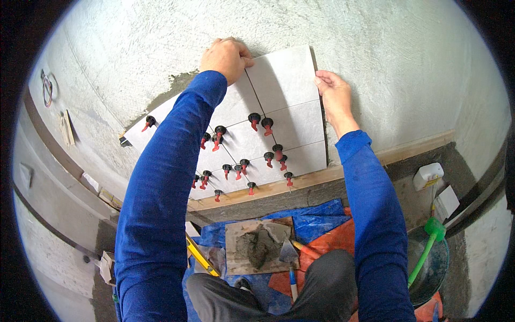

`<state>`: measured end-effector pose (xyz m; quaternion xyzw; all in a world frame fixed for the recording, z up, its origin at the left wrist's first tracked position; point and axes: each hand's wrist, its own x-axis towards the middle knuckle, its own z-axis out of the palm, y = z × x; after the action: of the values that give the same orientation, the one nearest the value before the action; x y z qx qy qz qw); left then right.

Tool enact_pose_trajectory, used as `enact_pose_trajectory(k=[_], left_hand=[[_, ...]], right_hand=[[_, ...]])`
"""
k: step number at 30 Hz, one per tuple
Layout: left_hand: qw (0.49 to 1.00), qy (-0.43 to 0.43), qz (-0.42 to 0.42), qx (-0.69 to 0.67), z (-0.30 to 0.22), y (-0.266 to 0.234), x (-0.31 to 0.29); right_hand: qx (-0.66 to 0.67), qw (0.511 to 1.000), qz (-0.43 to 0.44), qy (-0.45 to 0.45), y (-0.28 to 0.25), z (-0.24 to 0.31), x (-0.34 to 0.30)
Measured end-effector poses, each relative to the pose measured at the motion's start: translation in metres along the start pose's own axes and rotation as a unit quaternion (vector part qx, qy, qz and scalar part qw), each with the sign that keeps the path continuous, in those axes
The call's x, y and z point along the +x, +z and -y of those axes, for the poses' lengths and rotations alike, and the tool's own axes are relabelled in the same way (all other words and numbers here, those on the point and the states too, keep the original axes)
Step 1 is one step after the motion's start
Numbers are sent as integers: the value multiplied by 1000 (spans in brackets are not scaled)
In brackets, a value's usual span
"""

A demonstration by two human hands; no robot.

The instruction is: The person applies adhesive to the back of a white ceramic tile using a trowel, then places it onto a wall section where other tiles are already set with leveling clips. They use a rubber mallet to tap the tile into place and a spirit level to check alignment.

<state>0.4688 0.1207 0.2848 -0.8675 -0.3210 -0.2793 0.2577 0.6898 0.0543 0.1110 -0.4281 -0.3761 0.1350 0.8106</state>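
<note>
Pale grey wall tiles (233,103) cover part of the wall in rows. My left hand (224,58) is closed at the top edge, its thumb beside the joint at the upper left corner of the top right tile (283,75). Its other fingertips are partly hidden. My right hand (335,96) pinches that tile's right edge, thumb and fingers close together. Below, red and black tile levelling clips (267,125) stick out of the joints. My left sleeve covers part of the left tiles. Grey adhesive (179,83) shows above the tiles on the left.
A wooden batten (257,194) runs under the tiles. Below lie a board (236,265) with mortar (260,247), a trowel (289,252), a yellow spirit level (201,256) and blue tarp (322,214). At right stand a dark bucket (441,273) with a green-handled tool (421,260) and a white container (427,176).
</note>
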Motion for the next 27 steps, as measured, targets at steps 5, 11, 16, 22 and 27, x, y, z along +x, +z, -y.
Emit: enact_pose_trajectory(k=[5,11,16,22,27], left_hand=[[999,-19,14,-21,1,1,2],[999,-20,25,-36,6,5,5],[999,-5,12,-36,8,6,4],[1000,-5,-1,-22,8,7,2],[1000,13,-11,-13,10,9,3]], right_hand=[[8,1000,10,-10,-1,-2,0],[9,1000,9,-8,-1,-1,-1],[3,1000,12,-18,-2,-3,0],[-15,999,31,-30,-7,-2,-2],[-60,994,80,-40,-20,4,-2]])
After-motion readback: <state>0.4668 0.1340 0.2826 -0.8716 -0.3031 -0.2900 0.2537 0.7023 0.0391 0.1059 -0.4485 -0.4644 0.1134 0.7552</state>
